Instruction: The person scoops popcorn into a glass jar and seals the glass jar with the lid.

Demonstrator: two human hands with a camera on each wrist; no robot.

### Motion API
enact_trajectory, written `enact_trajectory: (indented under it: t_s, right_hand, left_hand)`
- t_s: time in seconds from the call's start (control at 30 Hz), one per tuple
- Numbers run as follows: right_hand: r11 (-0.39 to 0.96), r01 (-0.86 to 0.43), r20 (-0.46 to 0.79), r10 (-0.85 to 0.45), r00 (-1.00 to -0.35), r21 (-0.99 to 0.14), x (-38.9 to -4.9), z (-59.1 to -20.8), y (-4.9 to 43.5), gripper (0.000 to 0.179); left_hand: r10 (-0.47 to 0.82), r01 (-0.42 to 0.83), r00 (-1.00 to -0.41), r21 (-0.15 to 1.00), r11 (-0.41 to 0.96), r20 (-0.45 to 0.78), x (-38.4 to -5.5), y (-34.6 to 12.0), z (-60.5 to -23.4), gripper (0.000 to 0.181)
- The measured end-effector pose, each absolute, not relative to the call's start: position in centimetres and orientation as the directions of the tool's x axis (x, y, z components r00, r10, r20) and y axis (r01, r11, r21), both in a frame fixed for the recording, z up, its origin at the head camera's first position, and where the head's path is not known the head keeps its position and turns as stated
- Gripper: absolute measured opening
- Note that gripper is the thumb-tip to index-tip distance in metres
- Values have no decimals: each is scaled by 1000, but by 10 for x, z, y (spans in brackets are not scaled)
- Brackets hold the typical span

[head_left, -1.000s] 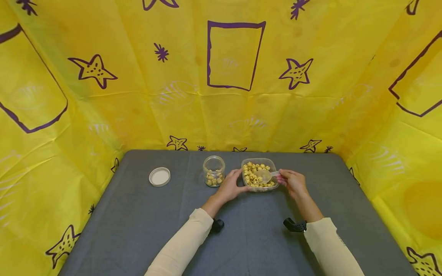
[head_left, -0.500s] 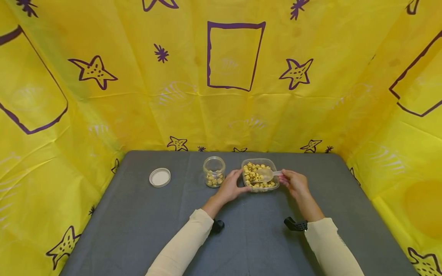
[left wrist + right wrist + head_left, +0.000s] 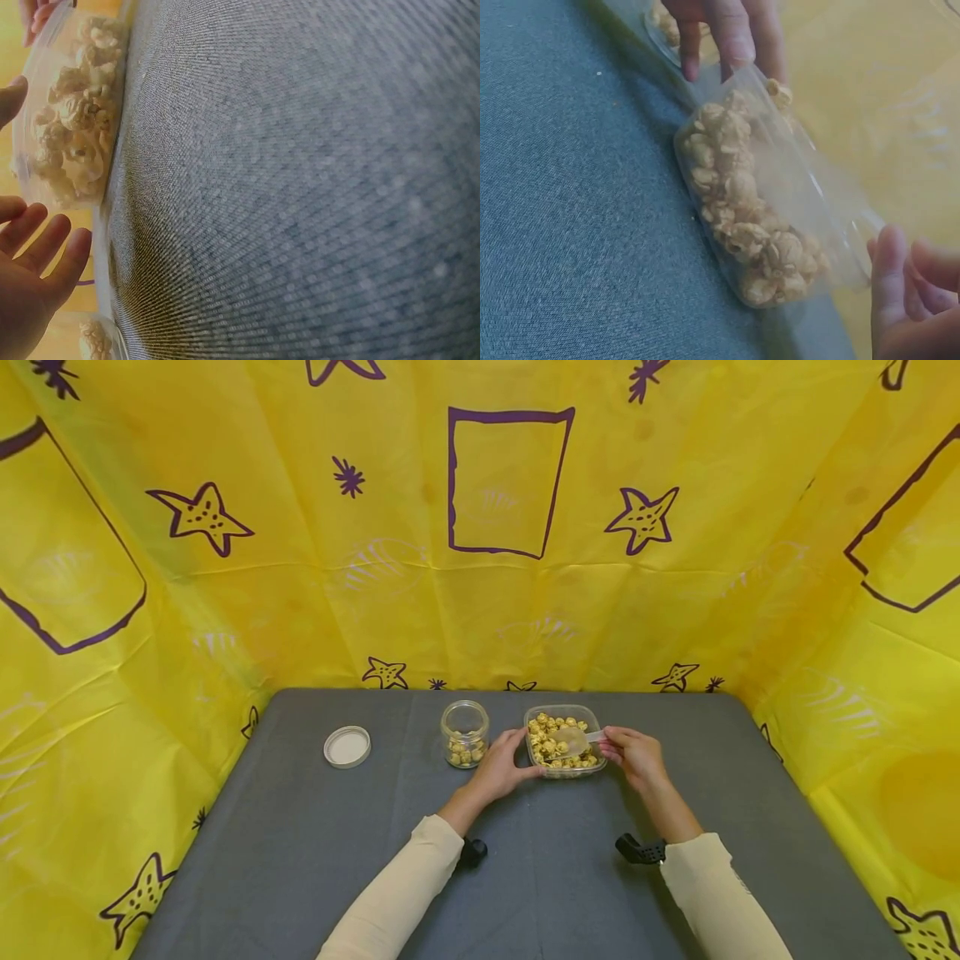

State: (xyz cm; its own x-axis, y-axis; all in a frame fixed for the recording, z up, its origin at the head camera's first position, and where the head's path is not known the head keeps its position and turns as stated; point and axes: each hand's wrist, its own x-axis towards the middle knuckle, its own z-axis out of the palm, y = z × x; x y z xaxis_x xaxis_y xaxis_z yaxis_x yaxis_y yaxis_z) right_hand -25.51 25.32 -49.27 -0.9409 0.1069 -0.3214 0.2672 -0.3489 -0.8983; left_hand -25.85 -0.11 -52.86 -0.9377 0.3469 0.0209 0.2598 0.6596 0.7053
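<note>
Popcorn: golden-brown clusters (image 3: 549, 725), rounded and knobbly with wrinkled, creased surfaces, are filling much of the tub and showing plainly through its side.
Tub: a clear plastic container (image 3: 572, 773), squarish with rounded corners and a thin rim, is sitting on the worktop (image 3: 540, 860) just to the right of the jar; its walls are looking slightly cloudy up close.
Scoop: a translucent plastic scoop (image 3: 573, 742) is lying with its bowl over the popcorn inside the tub, its pale, narrow handle pointing to the right.
Right hand: the person's right hand (image 3: 636, 755) is pinching that handle between thumb and bent fingers.
Left hand: the left hand (image 3: 498, 770) is spreading its thumb and fairly straight fingers about the tub's near left corner, a fingertip touching the rim.
Jar: a round glass jar (image 3: 465, 717) is standing upright and uncovered near the left hand, popcorn covering its bottom.
Lid: a round, pale lid (image 3: 347, 747) with a raised rim is lying flat, well left of the jar.
Surroundings: ribbed grey cloth is covering the worktop, and a creased yellow sheet (image 3: 300, 610) printed with purple starfish is hanging behind.
</note>
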Motion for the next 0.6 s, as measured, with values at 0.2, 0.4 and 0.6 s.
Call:
enact_trajectory:
  t_s: [0.2,0.4,0.6]
  right_hand:
    - [-404,311,-367,67,-928,-860,-253,-488,259,32]
    - [-458,328,-401,69,-914,-826,-252,-487,265,35]
    - [-373,279,-344,119,-931,-885,-253,-487,257,35]
  left_hand:
    - [349,261,-937,710,655,22,-257,0,-527,85]
    - [351,261,-936,710,654,20,-257,-1,-527,85]
    - [354,258,-935,710,656,13,-257,-1,-528,86]
